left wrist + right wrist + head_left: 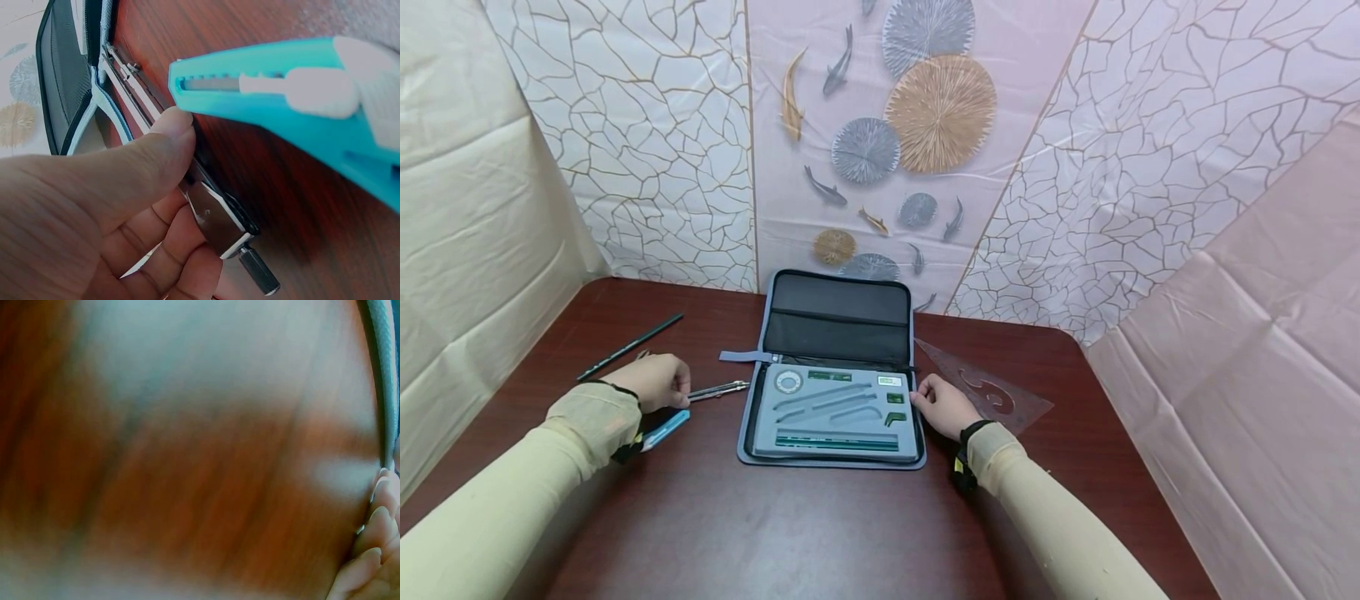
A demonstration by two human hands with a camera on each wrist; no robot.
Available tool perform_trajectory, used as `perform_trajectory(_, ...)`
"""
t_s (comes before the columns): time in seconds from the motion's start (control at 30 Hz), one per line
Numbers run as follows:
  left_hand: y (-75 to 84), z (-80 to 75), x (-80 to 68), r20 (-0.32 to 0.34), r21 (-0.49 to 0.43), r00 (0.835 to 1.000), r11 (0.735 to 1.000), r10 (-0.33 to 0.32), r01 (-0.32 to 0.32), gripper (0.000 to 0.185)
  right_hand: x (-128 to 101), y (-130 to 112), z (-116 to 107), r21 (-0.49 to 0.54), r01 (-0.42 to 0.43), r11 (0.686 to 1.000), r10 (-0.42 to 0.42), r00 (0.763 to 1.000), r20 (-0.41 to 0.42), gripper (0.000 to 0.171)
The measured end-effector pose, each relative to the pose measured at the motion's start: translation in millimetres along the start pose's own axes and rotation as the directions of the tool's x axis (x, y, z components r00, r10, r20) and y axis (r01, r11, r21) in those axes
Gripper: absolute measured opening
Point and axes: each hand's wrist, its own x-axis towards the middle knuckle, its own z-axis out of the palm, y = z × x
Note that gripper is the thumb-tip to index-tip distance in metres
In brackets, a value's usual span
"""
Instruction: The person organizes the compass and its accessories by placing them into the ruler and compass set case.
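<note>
Thumb and fingers of my left hand (658, 382) pinch a metal drawing compass (215, 222), its two legs (128, 87) pointing toward the case. Beside that hand is a blue utility knife (667, 429), large in the left wrist view. A blue-grey zip case (841, 333) lies unzipped, lid raised, with a grey moulded tray (766, 442) inside. In its slots sit dark green pencils (837, 442), a round white piece (788, 382), an eraser (889, 381) and small green pieces (895, 417). My right hand (949, 406) grips the case's right edge, fingers curled there.
A dark green pencil (628, 348) lies at the left rear of the brown table (820, 533). Right of the case, a clear triangular template (1011, 398) lies partly behind my right hand. Patterned cloth (655, 150) hangs behind the table, with plain cloth along both sides.
</note>
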Motion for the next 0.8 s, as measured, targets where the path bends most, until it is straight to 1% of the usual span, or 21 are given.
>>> perform_trajectory(0.23,2.7,-2.5,-1.0,0.038,-0.022,0.999,1.000,-0.014,0.015,0.020,0.4,0.4,-0.8,0.000,-0.001,1.000,0.001,1.000,0.000,0.022)
perform_trajectory(0.5,1.9,0.6,-0.4,0.047,0.013,0.999,1.000,0.011,-0.012,0.023,1.6,2.2,1.0,0.003,0.000,1.000,0.000,1.000,-0.001,0.021)
perform_trajectory(0.8,0.7,1.2,-1.3,0.062,0.007,0.997,0.999,0.035,-0.036,0.021,1.8,2.1,2.1,0.001,0.000,1.000,0.000,1.000,-0.007,0.021)
